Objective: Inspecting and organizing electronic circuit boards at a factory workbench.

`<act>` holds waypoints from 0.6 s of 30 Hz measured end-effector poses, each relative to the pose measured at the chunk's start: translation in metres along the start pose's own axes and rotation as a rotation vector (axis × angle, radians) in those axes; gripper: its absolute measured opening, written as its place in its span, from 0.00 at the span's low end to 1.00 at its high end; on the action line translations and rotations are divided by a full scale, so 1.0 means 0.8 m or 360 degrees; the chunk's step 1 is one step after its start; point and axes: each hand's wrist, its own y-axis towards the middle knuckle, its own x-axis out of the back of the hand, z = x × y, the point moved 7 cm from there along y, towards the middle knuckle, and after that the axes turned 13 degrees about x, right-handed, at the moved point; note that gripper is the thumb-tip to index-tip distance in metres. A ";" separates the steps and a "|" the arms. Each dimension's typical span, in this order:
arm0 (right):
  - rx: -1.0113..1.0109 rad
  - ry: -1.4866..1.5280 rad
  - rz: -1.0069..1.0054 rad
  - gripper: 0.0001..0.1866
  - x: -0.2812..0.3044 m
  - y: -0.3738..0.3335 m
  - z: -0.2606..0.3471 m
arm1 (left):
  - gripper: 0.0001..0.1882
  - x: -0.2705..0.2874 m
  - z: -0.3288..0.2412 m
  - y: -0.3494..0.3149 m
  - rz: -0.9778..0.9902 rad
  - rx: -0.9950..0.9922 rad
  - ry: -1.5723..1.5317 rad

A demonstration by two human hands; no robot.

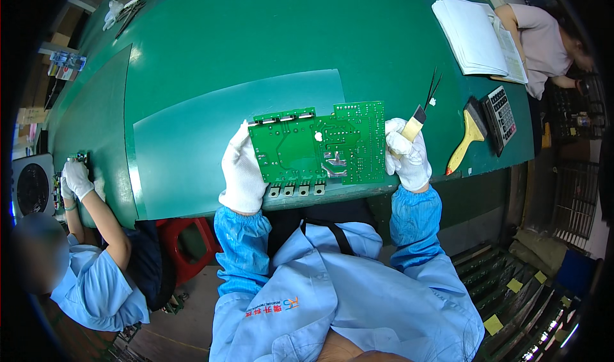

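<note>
A green circuit board [291, 148] is held up over the near edge of the table, its solder side showing. Along its lower edge several metal-tabbed transistors [304, 188] stick out, and black parts show along the top left edge. My left hand [243, 173], in a white glove, is closed on the board's left edge. In its white glove, my right hand [409, 157] is closed round a small flat brush [412, 125] with a pale body and a dark tip. The right fingers are beside the board's right edge; whether they also grip it, I cannot tell.
A yellow-handled brush [469, 137] and a calculator [501, 118] lie on the right, below a paper stack [470, 37]. Black tweezers [432, 88] are behind my right hand. A co-worker [96, 259] works at left near a red stool [185, 250]; another person [540, 39] is far right.
</note>
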 end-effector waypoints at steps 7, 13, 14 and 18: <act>0.0001 0.0080 0.0008 0.09 -0.004 0.000 0.003 | 0.17 -0.002 0.000 0.000 0.0029 -0.0021 0.0004; -0.0004 0.0049 -0.0018 0.09 -0.004 -0.001 0.003 | 0.17 0.003 0.002 0.000 -0.0005 0.0022 -0.0046; -0.0005 0.0068 -0.0022 0.09 -0.003 -0.001 0.002 | 0.17 0.003 0.002 0.000 -0.0004 0.0023 -0.0046; -0.0014 0.0105 0.0014 0.09 -0.003 0.000 0.001 | 0.17 0.003 0.001 0.001 0.0035 0.0015 -0.0069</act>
